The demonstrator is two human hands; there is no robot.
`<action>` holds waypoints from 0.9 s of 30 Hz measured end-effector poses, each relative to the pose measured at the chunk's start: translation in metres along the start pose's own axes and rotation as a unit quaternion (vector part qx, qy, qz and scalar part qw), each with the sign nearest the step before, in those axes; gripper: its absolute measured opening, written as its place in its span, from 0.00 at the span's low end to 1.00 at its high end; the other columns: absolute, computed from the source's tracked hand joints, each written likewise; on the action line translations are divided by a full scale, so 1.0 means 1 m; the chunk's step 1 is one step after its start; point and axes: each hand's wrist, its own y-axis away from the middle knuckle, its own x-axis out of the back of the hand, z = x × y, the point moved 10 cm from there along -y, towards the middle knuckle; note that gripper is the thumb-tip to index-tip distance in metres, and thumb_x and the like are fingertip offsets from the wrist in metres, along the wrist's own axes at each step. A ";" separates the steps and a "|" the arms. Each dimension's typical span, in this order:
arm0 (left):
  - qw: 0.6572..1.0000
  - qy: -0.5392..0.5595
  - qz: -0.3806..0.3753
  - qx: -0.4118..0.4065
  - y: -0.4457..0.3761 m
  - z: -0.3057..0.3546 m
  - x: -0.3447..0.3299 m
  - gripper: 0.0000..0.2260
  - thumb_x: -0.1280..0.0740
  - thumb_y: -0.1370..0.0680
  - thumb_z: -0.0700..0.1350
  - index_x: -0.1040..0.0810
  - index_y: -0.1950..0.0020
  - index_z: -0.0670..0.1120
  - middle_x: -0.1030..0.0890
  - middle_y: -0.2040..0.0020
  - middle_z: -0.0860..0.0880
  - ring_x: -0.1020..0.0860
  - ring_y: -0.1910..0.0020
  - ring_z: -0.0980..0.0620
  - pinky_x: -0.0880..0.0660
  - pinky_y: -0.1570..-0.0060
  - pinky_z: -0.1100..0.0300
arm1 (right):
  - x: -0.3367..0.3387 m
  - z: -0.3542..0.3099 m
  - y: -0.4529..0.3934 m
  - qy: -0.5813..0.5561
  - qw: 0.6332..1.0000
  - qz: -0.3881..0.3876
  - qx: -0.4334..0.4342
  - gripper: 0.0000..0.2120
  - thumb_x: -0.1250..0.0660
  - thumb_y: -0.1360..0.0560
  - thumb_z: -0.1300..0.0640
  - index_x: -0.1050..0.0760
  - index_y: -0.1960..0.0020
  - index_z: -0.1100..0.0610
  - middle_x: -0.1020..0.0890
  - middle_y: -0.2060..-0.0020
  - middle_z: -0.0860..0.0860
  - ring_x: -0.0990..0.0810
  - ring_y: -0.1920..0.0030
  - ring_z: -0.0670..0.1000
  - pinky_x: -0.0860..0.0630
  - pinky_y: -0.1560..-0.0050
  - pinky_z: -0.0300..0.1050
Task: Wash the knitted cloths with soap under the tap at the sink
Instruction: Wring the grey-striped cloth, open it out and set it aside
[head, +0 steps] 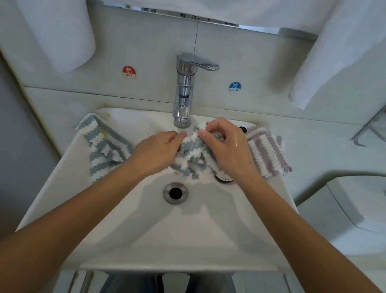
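Over the white sink (122, 210), just below the chrome tap (184, 92), I hold a bunched grey-and-white striped knitted cloth (192, 155) in both hands. My left hand (157, 150) grips its left side. My right hand (224, 146) pinches its top edge between thumb and fingers; this hand looks wet. No water stream shows at the spout. A second grey-and-white cloth (105, 145) drapes over the sink's left rim. A purple-and-white cloth (268, 150) lies on the right rim. A small dark bottle (225, 178) peeks out under my right wrist.
The drain (175, 193) sits in the middle of the basin. White towels (65, 27) hang on the wall at both sides. Hot (129, 72) and cold (234, 87) stickers flank the tap. A toilet cistern (367, 206) stands at the right, a metal rack (383, 117) above it.
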 end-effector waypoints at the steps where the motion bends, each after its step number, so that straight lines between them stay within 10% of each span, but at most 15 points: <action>1: 1.000 -0.011 0.010 -0.017 0.005 0.004 0.005 0.21 0.50 0.17 0.57 0.22 0.47 0.46 0.19 0.49 0.47 0.22 0.49 0.46 0.27 0.43 0.47 | 0.000 -0.005 -0.002 0.009 1.000 -0.009 0.011 0.06 0.31 0.24 0.57 0.25 0.59 0.55 0.23 0.64 0.41 0.26 0.63 0.34 0.32 0.59 0.28; 6: 0.978 0.135 0.107 -0.115 0.032 0.029 0.042 0.12 0.43 0.23 0.60 0.22 0.53 0.57 0.19 0.53 0.60 0.21 0.51 0.61 0.23 0.49 0.52 | 0.003 -0.014 -0.012 0.035 0.999 -0.033 0.020 0.09 0.30 0.24 0.54 0.28 0.61 0.50 0.23 0.66 0.41 0.26 0.65 0.35 0.31 0.61 0.32; 11: 0.987 0.079 0.028 -0.137 0.035 0.037 0.026 0.15 0.33 0.30 0.65 0.26 0.47 0.62 0.20 0.51 0.64 0.21 0.51 0.63 0.22 0.47 0.50 | 0.003 -0.016 -0.018 -0.010 0.999 -0.042 -0.001 0.11 0.30 0.24 0.54 0.30 0.62 0.51 0.24 0.66 0.44 0.28 0.67 0.40 0.32 0.63 0.31; 19: 0.979 0.179 0.030 -0.093 0.027 0.038 0.032 0.08 0.33 0.22 0.40 0.20 0.59 0.50 0.16 0.63 0.54 0.18 0.62 0.55 0.22 0.57 0.58 | 0.002 -0.016 -0.020 -0.001 0.997 -0.079 -0.024 0.11 0.28 0.26 0.52 0.30 0.61 0.51 0.22 0.63 0.48 0.25 0.62 0.46 0.28 0.58 0.39; 27: 0.967 0.247 0.010 0.058 0.020 -0.011 0.045 0.06 0.38 0.21 0.38 0.22 0.55 0.38 0.23 0.63 0.47 0.25 0.65 0.52 0.30 0.68 0.65 | 0.017 0.012 -0.009 -0.012 0.979 -0.145 -0.144 0.14 0.27 0.29 0.46 0.24 0.51 0.53 0.20 0.53 0.46 0.22 0.50 0.48 0.26 0.47 0.46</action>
